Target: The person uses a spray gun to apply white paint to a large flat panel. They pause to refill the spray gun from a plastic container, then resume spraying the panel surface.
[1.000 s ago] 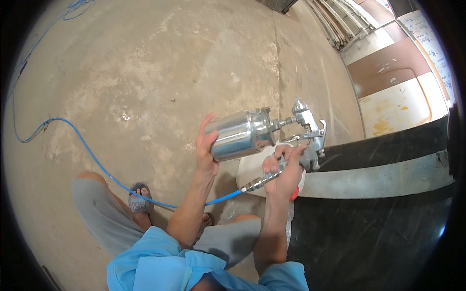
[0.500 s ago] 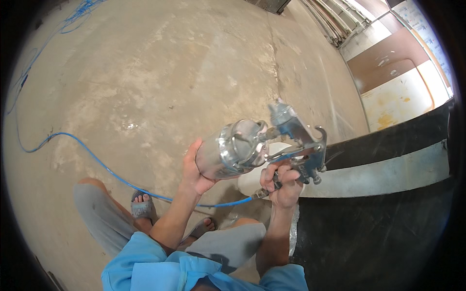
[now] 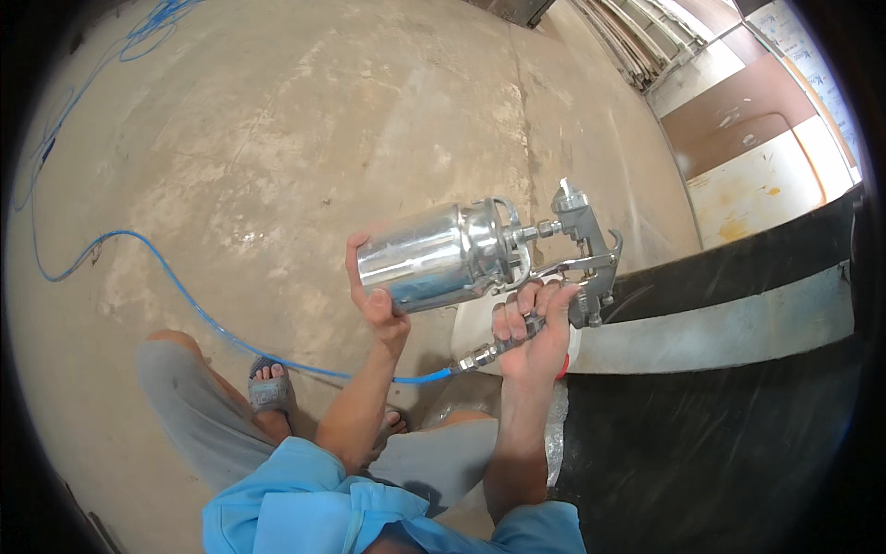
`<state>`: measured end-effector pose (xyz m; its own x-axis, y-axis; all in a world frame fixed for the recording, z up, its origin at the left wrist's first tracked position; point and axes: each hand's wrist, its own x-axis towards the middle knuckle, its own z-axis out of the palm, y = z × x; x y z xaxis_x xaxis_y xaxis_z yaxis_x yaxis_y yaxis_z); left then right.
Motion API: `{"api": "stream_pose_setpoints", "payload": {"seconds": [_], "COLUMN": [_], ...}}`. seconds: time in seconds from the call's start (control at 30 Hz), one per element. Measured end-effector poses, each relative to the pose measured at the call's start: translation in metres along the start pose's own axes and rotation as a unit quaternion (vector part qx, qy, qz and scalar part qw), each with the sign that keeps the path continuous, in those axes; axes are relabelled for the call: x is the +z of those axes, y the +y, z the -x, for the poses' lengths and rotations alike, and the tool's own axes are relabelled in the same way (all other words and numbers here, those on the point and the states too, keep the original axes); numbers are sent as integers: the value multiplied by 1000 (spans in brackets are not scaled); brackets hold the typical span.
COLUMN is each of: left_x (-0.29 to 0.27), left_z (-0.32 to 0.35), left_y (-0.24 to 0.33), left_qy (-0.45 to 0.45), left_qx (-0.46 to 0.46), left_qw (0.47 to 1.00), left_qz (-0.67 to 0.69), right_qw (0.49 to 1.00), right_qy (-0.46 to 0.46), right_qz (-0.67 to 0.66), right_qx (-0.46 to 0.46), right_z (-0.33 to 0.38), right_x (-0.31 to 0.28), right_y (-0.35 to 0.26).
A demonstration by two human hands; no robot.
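Note:
A silver spray gun [image 3: 591,245] with a large metal cup [image 3: 415,258] lies tipped on its side in the air between my hands. My left hand [image 3: 377,300] grips the closed bottom end of the cup, thumb on the near side and fingers partly hidden behind it. Wrapped round the gun's handle is my right hand [image 3: 535,337], with the trigger close to its fingers. From the handle's end, a metal coupling [image 3: 475,358] joins a blue air hose [image 3: 194,300]. Behind the right wrist, a white object with a red part [image 3: 563,366] is mostly hidden.
The hose crosses the concrete floor [image 3: 305,120] to a loose blue tangle [image 3: 152,28] at far left. To my right is a black surface [image 3: 683,462] with a curved pale strip [image 3: 720,332]. Panels [image 3: 748,138] and long bars [image 3: 628,42] stand at far right.
The spray gun and cup have turned, the cup now lying closer to level and showing more of its side. My left hand has shifted upward with it, and the hose has moved slightly.

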<state>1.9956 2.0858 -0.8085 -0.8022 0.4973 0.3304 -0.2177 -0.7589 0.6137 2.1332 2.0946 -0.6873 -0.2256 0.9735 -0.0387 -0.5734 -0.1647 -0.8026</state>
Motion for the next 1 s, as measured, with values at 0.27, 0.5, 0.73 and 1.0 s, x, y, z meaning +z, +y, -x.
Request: {"api": "stream_pose_setpoints", "payload": {"seconds": [0.27,0.5,0.73,1.0], "left_x": [4,5,-5,6], "left_z": [-6,-4,-16,-1], "left_y": [3,6,20,35], "left_qy": [-5,41,-28,-37], "left_qx": [23,-377,-585,-660], "left_qw": [1000,918,785,672], "left_qz": [7,115,202,335], "right_qw": [996,983,969,898], "right_qy": [6,-69,25,-187], "right_qz": [70,156,220,280], "right_qx": [-58,-74,-113,-284], "right_z": [13,13,15,6], "right_x": [17,-4,-25,-22], "right_y": [-4,-7,-7,-24]}}
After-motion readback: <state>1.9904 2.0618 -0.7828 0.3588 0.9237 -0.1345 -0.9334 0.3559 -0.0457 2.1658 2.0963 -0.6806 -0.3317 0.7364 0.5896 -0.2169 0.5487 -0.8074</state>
